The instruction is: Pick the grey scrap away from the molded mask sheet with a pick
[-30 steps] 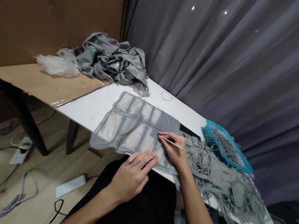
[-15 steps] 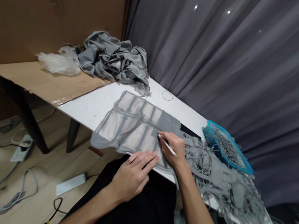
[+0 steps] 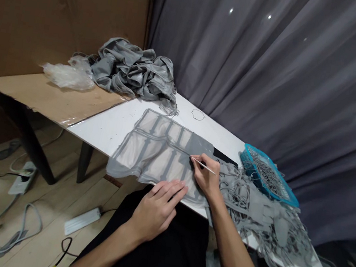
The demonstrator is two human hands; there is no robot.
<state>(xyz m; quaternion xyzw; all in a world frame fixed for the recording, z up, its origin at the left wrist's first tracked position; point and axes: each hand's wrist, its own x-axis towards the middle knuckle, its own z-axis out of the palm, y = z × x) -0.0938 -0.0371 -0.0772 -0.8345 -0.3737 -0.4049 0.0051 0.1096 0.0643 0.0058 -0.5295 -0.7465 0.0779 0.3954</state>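
A grey mesh sheet (image 3: 155,161) with pale see-through pockets and darker grey bands lies spread on the white table (image 3: 106,134). Its front edge droops a little over the table's edge. My left hand (image 3: 156,208) rests on that near edge, palm down, fingers stretched out. In a pinch, my right hand (image 3: 205,175) holds a slim white pen-like tool (image 3: 205,166). The tool's tip is at a dark band near the sheet's right part; whether it pierces the fabric I cannot tell.
Crumpled grey fabric (image 3: 133,71) and a clear plastic bag (image 3: 69,75) lie at the back left. Tangled grey scraps (image 3: 266,213) cover the table's right side beside a blue basket (image 3: 289,195) of grey strips. Power strips (image 3: 82,221) and cables are on the floor.
My right hand has shifted slightly, and the white tool now lies at a flatter angle. My left hand rests in the same place on the sheet.
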